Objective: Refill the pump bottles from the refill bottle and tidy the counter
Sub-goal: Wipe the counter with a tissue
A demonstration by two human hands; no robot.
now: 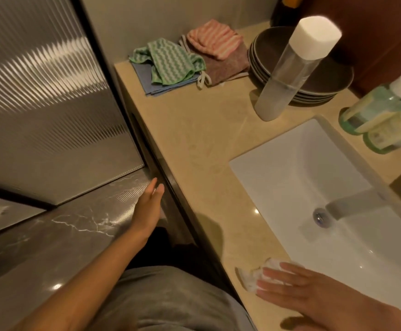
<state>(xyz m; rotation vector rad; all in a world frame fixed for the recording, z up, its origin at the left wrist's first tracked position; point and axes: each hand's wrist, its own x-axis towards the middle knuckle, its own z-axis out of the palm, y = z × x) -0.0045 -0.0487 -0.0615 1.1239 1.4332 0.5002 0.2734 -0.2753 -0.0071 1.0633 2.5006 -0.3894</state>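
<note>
A tall clear refill bottle [287, 72] with a white cap stands upright on the beige counter [194, 139], left of the sink. Two green pump bottles [371, 111] stand at the right edge behind the basin, their tops partly cut off. My right hand [297, 292] lies flat, fingers spread, pressing a crumpled white tissue [254, 275] onto the counter's front edge. My left hand [149, 206] hangs off the counter beside its dark front edge, fingers straight and holding nothing.
A white sink basin [290, 163] with a grey tap [352, 201] fills the right side. Stacked dark plates [326, 89] sit behind the refill bottle. Folded cloths, green [168, 60] and pink [216, 41], lie at the back. A ribbed glass panel [39, 91] stands on the left.
</note>
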